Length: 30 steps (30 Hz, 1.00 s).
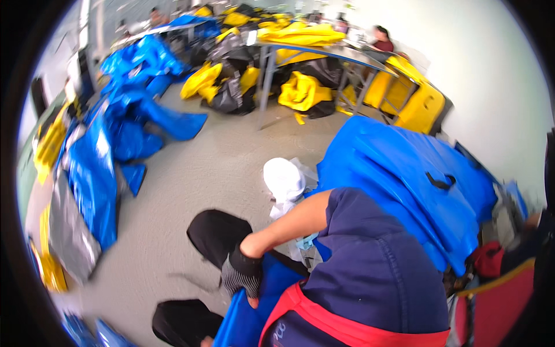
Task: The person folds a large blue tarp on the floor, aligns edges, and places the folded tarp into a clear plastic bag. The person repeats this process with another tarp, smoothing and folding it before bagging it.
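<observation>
My right hand [243,274], in a dark glove with pale stripes, is closed on a blue sheet [272,283] that lies across my lap; the fingers curl over it and the thumb presses against its face. Of my left hand [206,342] only a bit of bare skin shows at the lower edge, beside the same sheet, so I cannot tell how far open it is or whether it has hold of anything. I judge this piece to be mid-handling: it is in hand and not set down, and too little of it shows to say what on it is finished or left. Just past my right arm lies a large blue bag [399,179] with a black handle [440,181]; it looks more fully made up, though I cannot be sure it is complete. Across the floor, blue pieces [92,173] lie in a loose heap, and yellow and black pieces [303,91] are piled under and around the table [265,78]; which of these are done, I cannot tell.
</observation>
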Tool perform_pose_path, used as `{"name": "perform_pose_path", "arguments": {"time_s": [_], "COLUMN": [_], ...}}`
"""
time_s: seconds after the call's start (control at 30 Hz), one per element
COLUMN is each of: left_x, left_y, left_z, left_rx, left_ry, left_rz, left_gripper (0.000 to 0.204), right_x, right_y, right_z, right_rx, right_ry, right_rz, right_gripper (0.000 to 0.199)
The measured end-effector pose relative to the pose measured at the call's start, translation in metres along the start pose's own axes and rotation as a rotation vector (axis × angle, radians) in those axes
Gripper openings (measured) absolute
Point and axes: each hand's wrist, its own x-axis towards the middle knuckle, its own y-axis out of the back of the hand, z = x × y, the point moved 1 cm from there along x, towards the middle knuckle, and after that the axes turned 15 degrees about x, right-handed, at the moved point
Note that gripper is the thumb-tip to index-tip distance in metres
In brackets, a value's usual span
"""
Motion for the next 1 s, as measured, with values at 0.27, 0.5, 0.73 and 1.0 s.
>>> {"name": "perform_pose_path", "arguments": {"time_s": [0.27,0.5,0.73,1.0], "left_x": [-0.026,-0.219,-0.273,-0.271], "left_y": [0.072,0.029,0.122,0.11], "left_z": [-0.005,-0.254,-0.476,-0.476], "left_rx": [-0.05,-0.043,0.619,0.383], "left_ry": [-0.164,0.889,1.627,1.219], "left_rz": [0.392,1.254,0.96,1.436], "left_gripper": [0.027,0.019,0.032,0.007], "right_x": [0.039,0.096,0.109,0.116], "right_y": [0.026,0.02,0.028,0.034], "right_z": [-0.037,-0.013,-0.012,-0.021], "right_rx": [0.088,0.266,0.379,0.386], "right_ry": [-0.043,-0.36,-0.632,-0.684], "right_rz": [-0.124,-0.278,-0.159,-0.093], "right_gripper": [0.043,0.041,0.05,0.055]}}
